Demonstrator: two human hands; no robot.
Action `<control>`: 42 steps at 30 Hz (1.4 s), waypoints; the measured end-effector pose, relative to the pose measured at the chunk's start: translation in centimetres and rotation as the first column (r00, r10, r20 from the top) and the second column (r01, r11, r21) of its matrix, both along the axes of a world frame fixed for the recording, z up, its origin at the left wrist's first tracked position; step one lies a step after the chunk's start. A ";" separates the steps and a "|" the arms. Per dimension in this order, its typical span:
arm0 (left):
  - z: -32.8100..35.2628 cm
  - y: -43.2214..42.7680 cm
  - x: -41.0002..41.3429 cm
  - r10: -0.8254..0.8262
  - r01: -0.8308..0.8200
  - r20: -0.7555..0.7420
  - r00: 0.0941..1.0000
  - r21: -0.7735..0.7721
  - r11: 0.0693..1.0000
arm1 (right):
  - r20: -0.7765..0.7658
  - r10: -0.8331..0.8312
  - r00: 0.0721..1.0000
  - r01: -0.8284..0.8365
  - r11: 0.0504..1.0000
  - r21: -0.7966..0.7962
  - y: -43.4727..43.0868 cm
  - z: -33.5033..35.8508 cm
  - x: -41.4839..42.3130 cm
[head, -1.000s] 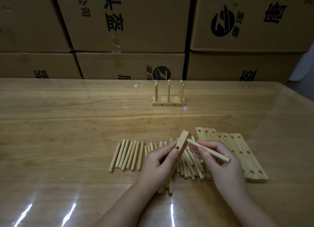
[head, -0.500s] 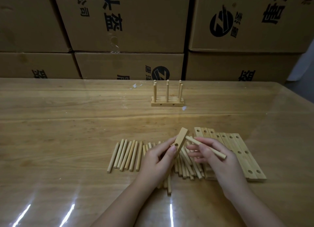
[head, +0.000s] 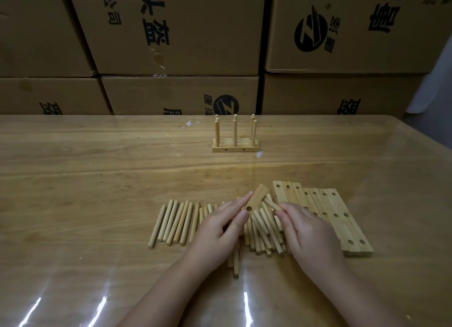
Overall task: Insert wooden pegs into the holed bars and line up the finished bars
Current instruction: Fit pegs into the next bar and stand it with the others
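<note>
My left hand (head: pixel 220 225) grips a holed wooden bar (head: pixel 255 199), tilted up over the peg pile, with one hole facing me. My right hand (head: pixel 307 225) pinches a wooden peg (head: pixel 271 203) whose far tip meets the bar's right side. Loose pegs (head: pixel 176 220) lie side by side on the table below and left of my hands. Several unfilled holed bars (head: pixel 325 216) lie in a flat row to the right, partly under my right hand. Two finished bars (head: pixel 235 147) with upright pegs stand together at the far middle of the table.
The wooden table (head: pixel 97 179) has a glossy cover with glare streaks near the front edge. Stacked cardboard boxes (head: pixel 171 33) wall off the far side. A white scrap (head: pixel 189 124) lies near the back edge.
My right hand has pushed the peg leftward and down against the bar, so less peg shows. Both hands have dropped slightly toward the pile.
</note>
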State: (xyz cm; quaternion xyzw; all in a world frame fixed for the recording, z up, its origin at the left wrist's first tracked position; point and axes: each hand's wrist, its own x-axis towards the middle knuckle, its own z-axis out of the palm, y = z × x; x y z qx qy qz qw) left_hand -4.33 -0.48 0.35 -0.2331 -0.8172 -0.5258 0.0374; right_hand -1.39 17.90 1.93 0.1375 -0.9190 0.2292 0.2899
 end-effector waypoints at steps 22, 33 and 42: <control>0.1 -0.2 0.1 -0.015 0.010 -0.059 0.998 -0.091 0.996 | 0.375 0.235 0.897 0.003 0.845 -0.536 0.4 0.3 0.1; 0.0 0.7 -0.4 -0.007 0.004 0.063 0.998 0.041 0.999 | 0.222 0.111 0.969 -0.021 0.927 -0.374 0.6 0.0 -0.5; -1.3 -0.4 -1.3 0.043 -0.114 0.223 0.974 0.317 0.942 | 0.031 0.017 0.999 -0.007 0.956 -0.293 2.1 -0.3 -0.8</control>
